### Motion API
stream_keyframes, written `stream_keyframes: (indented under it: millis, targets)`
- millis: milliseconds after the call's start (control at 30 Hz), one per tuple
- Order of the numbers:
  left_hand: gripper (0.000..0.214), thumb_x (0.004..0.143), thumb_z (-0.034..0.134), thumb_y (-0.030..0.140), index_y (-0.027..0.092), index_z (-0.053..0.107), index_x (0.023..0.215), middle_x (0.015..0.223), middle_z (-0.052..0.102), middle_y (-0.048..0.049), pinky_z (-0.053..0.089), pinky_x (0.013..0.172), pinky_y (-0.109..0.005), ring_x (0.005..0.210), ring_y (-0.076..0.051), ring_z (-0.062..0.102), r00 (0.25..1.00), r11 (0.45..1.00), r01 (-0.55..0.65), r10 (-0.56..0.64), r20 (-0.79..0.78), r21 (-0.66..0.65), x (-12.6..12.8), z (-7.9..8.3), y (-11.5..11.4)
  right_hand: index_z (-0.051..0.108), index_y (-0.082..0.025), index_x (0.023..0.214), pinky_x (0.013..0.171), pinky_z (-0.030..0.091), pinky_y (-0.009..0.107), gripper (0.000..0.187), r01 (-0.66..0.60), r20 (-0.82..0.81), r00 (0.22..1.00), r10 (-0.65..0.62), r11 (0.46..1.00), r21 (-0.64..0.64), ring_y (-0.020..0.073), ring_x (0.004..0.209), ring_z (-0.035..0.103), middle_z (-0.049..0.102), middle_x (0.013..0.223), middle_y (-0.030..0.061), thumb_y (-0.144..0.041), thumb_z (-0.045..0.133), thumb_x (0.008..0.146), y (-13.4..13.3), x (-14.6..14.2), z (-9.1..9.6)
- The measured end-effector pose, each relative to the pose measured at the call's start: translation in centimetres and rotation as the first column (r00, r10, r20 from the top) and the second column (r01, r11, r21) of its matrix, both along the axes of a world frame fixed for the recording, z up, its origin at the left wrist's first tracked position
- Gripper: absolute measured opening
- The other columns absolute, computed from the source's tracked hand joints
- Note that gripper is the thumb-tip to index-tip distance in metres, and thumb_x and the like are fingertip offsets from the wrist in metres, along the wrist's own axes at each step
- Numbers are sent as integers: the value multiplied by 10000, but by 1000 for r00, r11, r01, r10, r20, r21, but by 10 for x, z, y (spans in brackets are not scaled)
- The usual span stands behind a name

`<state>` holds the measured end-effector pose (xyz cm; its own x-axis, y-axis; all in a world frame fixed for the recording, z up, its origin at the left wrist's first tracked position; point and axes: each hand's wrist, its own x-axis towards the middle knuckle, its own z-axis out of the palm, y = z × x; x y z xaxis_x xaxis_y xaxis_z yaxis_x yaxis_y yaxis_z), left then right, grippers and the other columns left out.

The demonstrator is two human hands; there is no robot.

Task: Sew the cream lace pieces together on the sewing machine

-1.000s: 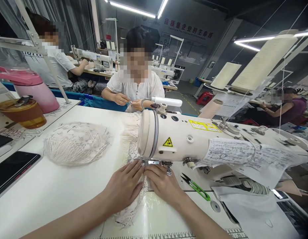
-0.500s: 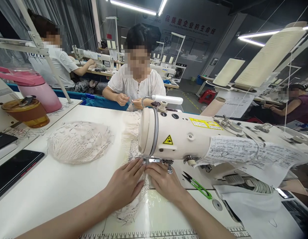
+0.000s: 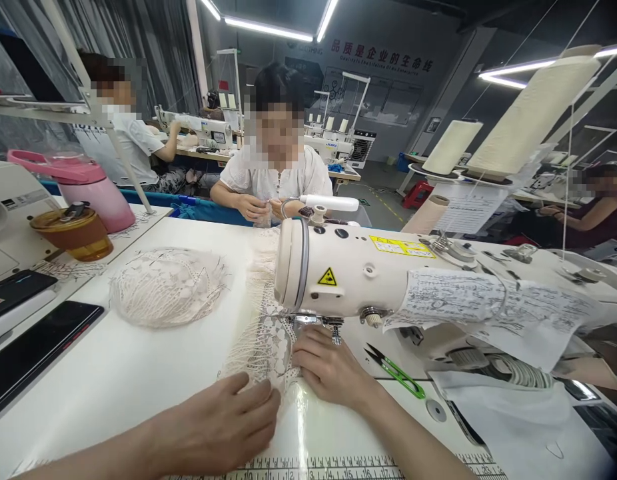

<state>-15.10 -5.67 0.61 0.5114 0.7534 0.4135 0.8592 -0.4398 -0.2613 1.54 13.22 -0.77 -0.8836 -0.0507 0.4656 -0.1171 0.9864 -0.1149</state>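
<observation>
A strip of cream lace fabric (image 3: pixel 275 333) with fringe-like threads runs under the head of a white sewing machine (image 3: pixel 358 273). My left hand (image 3: pixel 233 417) is closed, pinching the near end of the lace, in front of the machine. Close to the presser foot (image 3: pixel 308 320), my right hand (image 3: pixel 331 367) has its fingers bent together on the lace's right edge; its fingertips are partly hidden. Left of the strip lies a bundled piece of cream lace (image 3: pixel 171 287). Green-handled thread snips (image 3: pixel 396 370) rest to the right of my right hand.
A black phone (image 3: pixel 38 353), an amber cup (image 3: pixel 73 230) and a pink jug (image 3: pixel 96 190) stand at left. A ruler strip (image 3: pixel 318 467) runs along the front edge. A bobbin (image 3: pixel 436 410) and white cloth (image 3: pixel 528 413) lie right. A co-worker (image 3: pixel 273 167) sits opposite.
My left hand has drawn back from the presser foot toward the front edge and closed on the lace. More of the lace strip shows. My right hand has stayed near the foot.
</observation>
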Motion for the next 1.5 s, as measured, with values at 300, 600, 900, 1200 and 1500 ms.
stream_keyframes:
  millis: [300, 600, 900, 1200, 1500]
  targets:
    - [283, 889, 369, 47, 158, 622, 945, 1024, 667, -89, 494, 596, -268, 852, -185, 610, 986, 996, -87, 89, 138, -15, 6, -16, -13, 571, -209, 925, 795, 456, 328, 149, -33, 6, 999, 34, 996, -85, 182, 927, 563, 634, 887, 16, -166, 487, 810, -2, 3, 7]
    - [240, 988, 377, 335, 202, 536, 868, 697, 622, 9, 360, 501, -244, 558, -161, 592, 748, 730, -246, 562, 353, -638, -3, 52, 23, 575, -198, 918, 805, 484, 307, 111, 9, 28, 1000, -7, 997, -83, 174, 926, 583, 643, 873, 31, -199, 465, 928, 0, 1, 1]
    - [106, 734, 663, 143, 185, 597, 805, 824, 657, -10, 451, 669, -286, 759, -191, 631, 937, 806, -180, 315, 151, -564, -5, 26, 61, 602, -196, 880, 957, 505, 357, 136, -110, -159, 982, 98, 992, -69, 123, 785, 631, 677, 819, 11, -189, 486, 949, 2, -1, 8]
    - [145, 848, 467, 66, 169, 567, 823, 654, 555, 6, 363, 561, -298, 561, -148, 494, 956, 998, -46, 54, 288, -36, -8, -15, 54, 623, -181, 951, 931, 524, 357, 56, -117, -150, 982, 115, 993, -9, 135, 853, 649, 708, 878, 3, -209, 592, 913, 6, -2, 0]
    - [221, 921, 434, 55, 136, 611, 817, 623, 534, 4, 325, 545, -293, 543, -143, 436, 984, 999, -5, -5, 180, 53, -15, -10, 54, 496, -191, 1238, 918, 509, 405, 346, 30, 176, 984, -10, 993, -112, 216, 1147, 560, 593, 1255, 79, -356, 514, 935, 17, 3, -13]
